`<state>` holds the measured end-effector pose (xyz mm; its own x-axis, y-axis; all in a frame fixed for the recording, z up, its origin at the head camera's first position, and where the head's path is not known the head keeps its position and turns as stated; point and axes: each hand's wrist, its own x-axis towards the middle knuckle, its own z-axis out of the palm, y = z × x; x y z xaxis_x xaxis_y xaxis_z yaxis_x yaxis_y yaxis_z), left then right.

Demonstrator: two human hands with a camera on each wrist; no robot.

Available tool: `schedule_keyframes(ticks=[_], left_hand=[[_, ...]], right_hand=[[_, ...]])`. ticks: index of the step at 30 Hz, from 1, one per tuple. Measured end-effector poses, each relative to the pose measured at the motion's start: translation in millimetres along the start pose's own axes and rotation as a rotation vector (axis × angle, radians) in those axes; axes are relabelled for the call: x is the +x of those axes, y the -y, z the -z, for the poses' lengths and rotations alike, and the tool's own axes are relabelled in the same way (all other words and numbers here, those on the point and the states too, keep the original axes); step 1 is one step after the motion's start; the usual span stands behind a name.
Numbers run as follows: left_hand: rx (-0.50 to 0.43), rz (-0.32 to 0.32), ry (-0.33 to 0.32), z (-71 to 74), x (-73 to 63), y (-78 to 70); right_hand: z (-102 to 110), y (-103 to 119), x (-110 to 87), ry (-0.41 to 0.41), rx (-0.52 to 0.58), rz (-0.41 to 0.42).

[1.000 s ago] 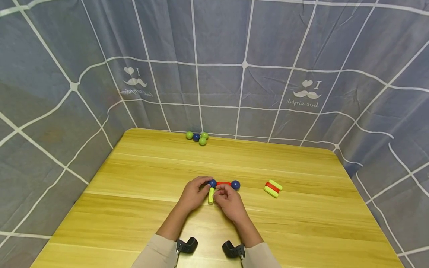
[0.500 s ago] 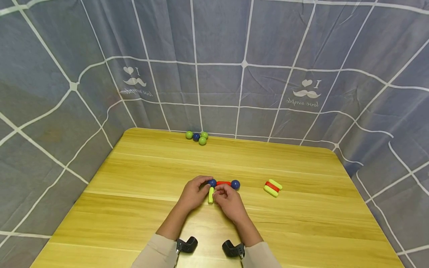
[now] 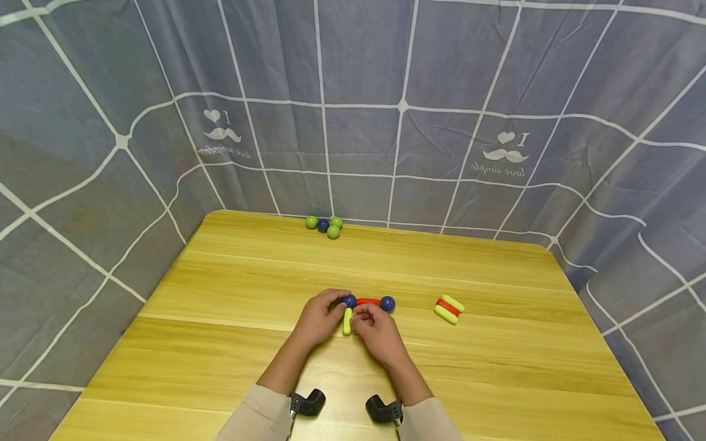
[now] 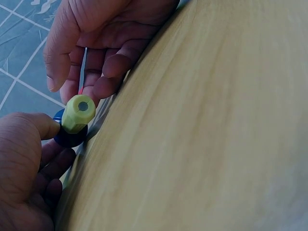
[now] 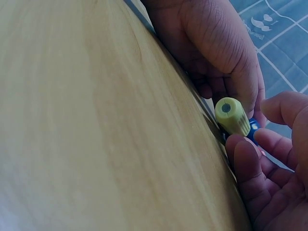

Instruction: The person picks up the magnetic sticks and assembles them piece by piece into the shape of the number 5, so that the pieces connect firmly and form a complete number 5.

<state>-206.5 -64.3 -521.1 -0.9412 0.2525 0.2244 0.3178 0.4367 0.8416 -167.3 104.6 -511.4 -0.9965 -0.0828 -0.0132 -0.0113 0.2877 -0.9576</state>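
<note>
In the head view, a blue ball is joined to a red rod, with a second blue ball at the rod's right end. A yellow-green rod extends from the first ball toward the person; its end face with a grey round centre shows in the left wrist view. My left hand grips the first ball between thumb and fingers. My right hand is loosely bent just right of the yellow-green rod. Its fingertips lie close beside rod and ball, with the thumb standing apart.
Two yellow-green rods and a red rod lie side by side on the wooden table at right. Near the back edge sit several green balls and a blue ball. A grey-blue curtain encloses the table.
</note>
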Motion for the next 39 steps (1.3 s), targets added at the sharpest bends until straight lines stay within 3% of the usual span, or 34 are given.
schedule_keyframes(ticks=[22,25,31,39], left_hand=[[0.011,-0.028,0.007,1.1,0.2,0.8],[0.016,-0.030,0.002,2.4,0.6,1.3],[0.012,-0.021,0.005,3.7,-0.1,1.7],[0.001,-0.001,0.008,1.3,-0.4,-0.7]], right_hand=[[-1.6,-1.1,3.8,-0.001,0.038,-0.008],[-3.2,3.7,5.9,0.002,0.079,-0.006],[-1.6,12.3,11.4,-0.013,0.051,0.021],[17.0,29.5,26.9,-0.011,0.070,0.014]])
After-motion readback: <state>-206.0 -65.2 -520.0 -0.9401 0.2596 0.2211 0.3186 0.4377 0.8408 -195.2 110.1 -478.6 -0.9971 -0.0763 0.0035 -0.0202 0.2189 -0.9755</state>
